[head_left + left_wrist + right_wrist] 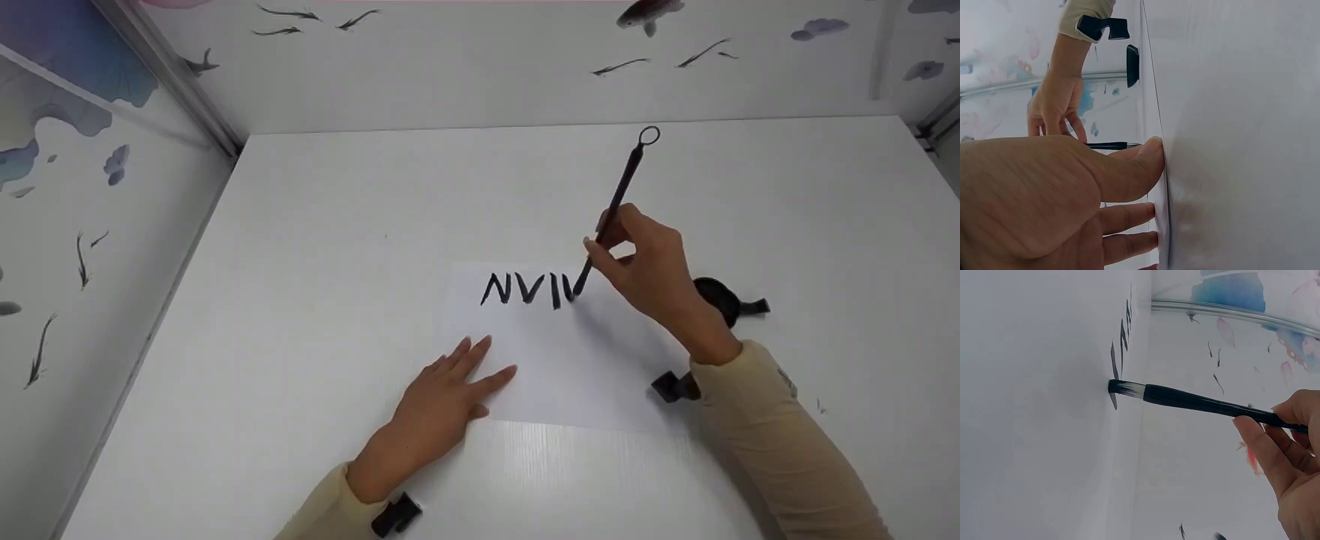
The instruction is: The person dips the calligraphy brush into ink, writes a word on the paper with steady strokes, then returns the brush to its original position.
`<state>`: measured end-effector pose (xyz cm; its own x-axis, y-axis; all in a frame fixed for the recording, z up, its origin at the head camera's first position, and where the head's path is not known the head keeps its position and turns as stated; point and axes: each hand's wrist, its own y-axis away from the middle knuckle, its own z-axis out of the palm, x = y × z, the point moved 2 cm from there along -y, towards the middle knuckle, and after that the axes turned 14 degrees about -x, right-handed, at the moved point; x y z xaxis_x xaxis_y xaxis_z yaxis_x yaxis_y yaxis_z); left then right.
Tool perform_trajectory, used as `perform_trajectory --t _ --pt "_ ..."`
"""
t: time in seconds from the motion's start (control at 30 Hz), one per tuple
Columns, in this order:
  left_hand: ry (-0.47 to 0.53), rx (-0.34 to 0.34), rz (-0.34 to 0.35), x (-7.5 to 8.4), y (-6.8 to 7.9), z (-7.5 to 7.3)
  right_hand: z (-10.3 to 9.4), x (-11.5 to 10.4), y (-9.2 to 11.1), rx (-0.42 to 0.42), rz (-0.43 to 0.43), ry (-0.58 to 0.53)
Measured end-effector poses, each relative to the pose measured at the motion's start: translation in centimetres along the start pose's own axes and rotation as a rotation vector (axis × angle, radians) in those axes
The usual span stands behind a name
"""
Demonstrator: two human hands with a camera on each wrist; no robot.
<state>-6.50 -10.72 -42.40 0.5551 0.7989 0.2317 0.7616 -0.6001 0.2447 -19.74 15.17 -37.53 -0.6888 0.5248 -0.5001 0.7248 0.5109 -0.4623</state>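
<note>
My right hand pinches a black-handled ink brush with a loop at its top end. In the right wrist view the brush's dark, wet tip touches the paper, its bristles pale nearer the handle. Black ink strokes reading like "NVI" and a further slanted stroke run along the upper part of a white sheet of paper. Spread fingers of my left hand rest on the sheet's left side. In the left wrist view, the thumb presses by the paper's edge.
A round black dish with a dark piece sticking out stands right of the paper, partly behind my right wrist. Black wrist devices sit on both sleeves. White panels painted with fish border the white table at the back and left.
</note>
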Motion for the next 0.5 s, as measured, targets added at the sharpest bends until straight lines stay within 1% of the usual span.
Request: perform_trajectory --t 0.33,0.43,0.5 --pt "0.009 -0.016 -0.015 0.0 0.0 0.0 -0.4 -0.6 -0.1 -0.056 -0.010 -0.038" --pt "0.009 -0.021 -0.017 0.0 0.0 0.0 -0.9 -1.0 -0.1 -0.020 -0.007 -0.056" --pt "0.004 -0.020 -0.015 0.0 -0.1 0.0 -1.2 -1.1 -0.1 0.038 -0.004 -0.063"
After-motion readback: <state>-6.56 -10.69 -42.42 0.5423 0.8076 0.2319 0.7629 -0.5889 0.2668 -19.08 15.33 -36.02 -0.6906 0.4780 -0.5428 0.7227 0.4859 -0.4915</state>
